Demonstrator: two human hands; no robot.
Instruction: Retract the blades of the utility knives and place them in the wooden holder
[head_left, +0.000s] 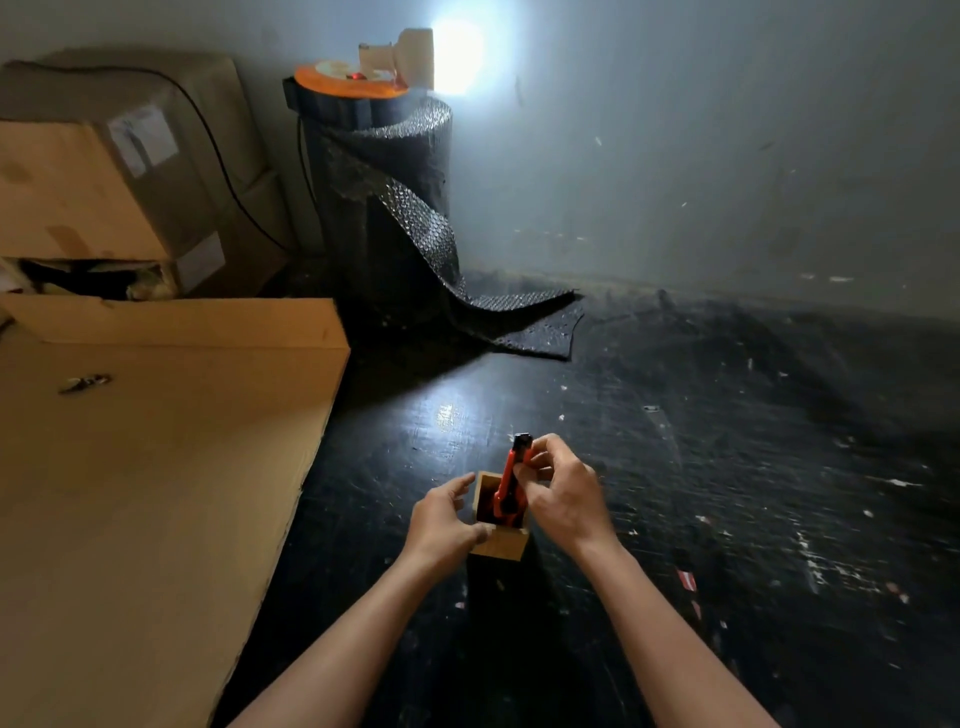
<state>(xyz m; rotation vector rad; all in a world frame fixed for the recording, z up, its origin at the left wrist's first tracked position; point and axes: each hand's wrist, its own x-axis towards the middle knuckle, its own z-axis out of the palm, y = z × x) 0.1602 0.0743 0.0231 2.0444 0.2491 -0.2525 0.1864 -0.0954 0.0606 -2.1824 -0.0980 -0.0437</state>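
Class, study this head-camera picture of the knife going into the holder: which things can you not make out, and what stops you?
- Utility knife blade, head view: lower end is inside the wooden holder.
- Right hand grip: its fingers cover the knife's slider.
- Holder interior: dark; other knives cannot be told.
- Small object on cardboard box: too small.

Dim room, grey wall (701, 156) washed by a bright white light (457, 57). Just left of that light, an upright roll of dark bubble wrap (395, 208), loose end trailing onto scuffed black floor (727, 467). Further left of the roll, stacked cardboard boxes (104, 171); nearer, a large flat cardboard box (156, 467).
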